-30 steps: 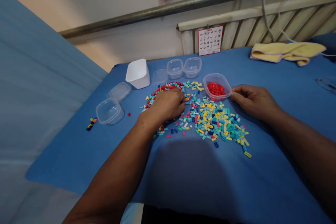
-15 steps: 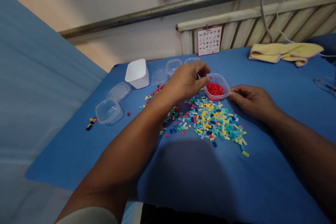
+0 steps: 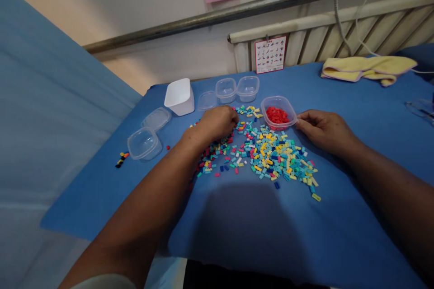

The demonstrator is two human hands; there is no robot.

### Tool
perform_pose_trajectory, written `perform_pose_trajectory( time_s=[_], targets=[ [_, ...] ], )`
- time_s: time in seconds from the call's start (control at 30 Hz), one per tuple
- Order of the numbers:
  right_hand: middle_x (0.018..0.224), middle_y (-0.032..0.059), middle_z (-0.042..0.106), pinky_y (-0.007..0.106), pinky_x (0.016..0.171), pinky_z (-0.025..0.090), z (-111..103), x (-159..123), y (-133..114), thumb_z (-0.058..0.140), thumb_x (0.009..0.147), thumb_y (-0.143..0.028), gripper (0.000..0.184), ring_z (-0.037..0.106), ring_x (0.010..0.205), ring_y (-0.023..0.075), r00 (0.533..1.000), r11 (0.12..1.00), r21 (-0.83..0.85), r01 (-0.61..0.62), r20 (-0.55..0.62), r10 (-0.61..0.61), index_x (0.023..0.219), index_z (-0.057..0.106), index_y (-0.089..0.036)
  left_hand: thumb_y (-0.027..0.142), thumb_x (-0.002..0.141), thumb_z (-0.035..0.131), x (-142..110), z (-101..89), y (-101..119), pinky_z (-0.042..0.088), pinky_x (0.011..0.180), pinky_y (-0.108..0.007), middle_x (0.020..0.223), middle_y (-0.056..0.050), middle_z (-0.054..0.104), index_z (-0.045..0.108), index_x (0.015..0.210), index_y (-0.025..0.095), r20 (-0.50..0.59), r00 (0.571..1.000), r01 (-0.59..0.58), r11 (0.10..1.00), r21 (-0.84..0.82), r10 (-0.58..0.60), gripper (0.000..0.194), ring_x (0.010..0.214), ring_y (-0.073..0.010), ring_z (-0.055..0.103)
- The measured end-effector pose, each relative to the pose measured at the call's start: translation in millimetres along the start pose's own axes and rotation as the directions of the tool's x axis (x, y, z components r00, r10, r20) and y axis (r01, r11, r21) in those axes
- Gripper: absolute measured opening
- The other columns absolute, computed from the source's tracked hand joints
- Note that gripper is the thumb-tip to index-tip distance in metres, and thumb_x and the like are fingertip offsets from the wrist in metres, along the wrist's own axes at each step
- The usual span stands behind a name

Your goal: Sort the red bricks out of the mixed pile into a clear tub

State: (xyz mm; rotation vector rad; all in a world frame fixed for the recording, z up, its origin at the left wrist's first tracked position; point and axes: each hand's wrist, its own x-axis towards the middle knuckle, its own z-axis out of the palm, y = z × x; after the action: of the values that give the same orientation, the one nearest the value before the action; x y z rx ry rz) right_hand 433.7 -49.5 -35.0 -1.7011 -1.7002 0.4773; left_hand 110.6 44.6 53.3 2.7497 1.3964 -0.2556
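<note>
Over the left part of a spread of small toy bricks (image 3: 278, 153), my left hand (image 3: 219, 122) is lowered with its fingers curled together. Its fingertips are partly hidden, so whatever they pinch does not show. My right hand (image 3: 322, 128) pinches the right corner of a clear plastic container (image 3: 292, 118) between thumb and fingers. Inside that container lies a heap of red bricks (image 3: 277, 115). Yellow, light blue, green, dark blue and pink bricks make up the mixed pile in front of it.
Behind the pile stand two clear containers (image 3: 226, 91), a lid (image 3: 207, 100) and a white tub (image 3: 180, 97). At left are another clear container (image 3: 142, 144), a lid (image 3: 157, 119) and a few black, yellow and orange bricks (image 3: 121, 160). A yellow cloth (image 3: 366, 70) lies back right.
My left hand has moved left and down, from above the container of red bricks to the mixed pile. The right hand keeps its hold on the container's corner.
</note>
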Motion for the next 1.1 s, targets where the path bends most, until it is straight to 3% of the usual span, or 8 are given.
perform_pose_trajectory(
  time_s=[0.3, 0.6, 1.1],
  targets=[
    [0.086, 0.0036, 0.083, 0.036, 0.065, 0.050, 0, -1, -1, 0.063, 0.099, -0.056, 0.036, 0.072, 0.072, 0.0234, 1.000, 1.000, -0.002, 0.013, -0.004, -0.013, 0.104, 0.085, -0.028, 0.014, 0.087, 0.059, -2, -15.0, 7, 0.035, 0.065, -0.034, 0.105, -0.008, 0.082, 0.084, 0.098, 0.024, 0.083, 0.991, -0.111, 0.992, 0.068, 0.105, 0.028, 0.087, -0.0240, 0.069],
    [0.086, 0.0040, 0.083, 0.036, 0.063, 0.048, 1, -1, 0, 0.063, 0.100, -0.058, 0.037, 0.072, 0.072, 0.0236, 1.000, 1.000, 0.004, 0.025, 0.008, -0.025, 0.103, 0.085, -0.028, 0.015, 0.088, 0.063, -4, -15.6, 7, 0.039, 0.068, -0.033, 0.107, -0.008, 0.080, 0.078, 0.103, 0.022, 0.099, 0.993, -0.056, 0.998, -0.033, 0.059, 0.023, 0.085, -0.0227, 0.066],
    [0.089, 0.0034, 0.084, 0.037, 0.067, 0.051, 1, 0, -1, 0.064, 0.099, -0.057, 0.036, 0.073, 0.074, 0.0240, 1.000, 1.000, 0.016, 0.024, 0.007, -0.025, 0.105, 0.085, -0.029, 0.020, 0.091, 0.062, -1, -14.3, 2, 0.037, 0.067, -0.034, 0.095, -0.006, 0.080, 0.081, 0.095, 0.022, 0.104, 0.987, -0.112, 0.991, -0.073, 0.120, 0.019, 0.076, -0.0208, 0.064]
  ],
)
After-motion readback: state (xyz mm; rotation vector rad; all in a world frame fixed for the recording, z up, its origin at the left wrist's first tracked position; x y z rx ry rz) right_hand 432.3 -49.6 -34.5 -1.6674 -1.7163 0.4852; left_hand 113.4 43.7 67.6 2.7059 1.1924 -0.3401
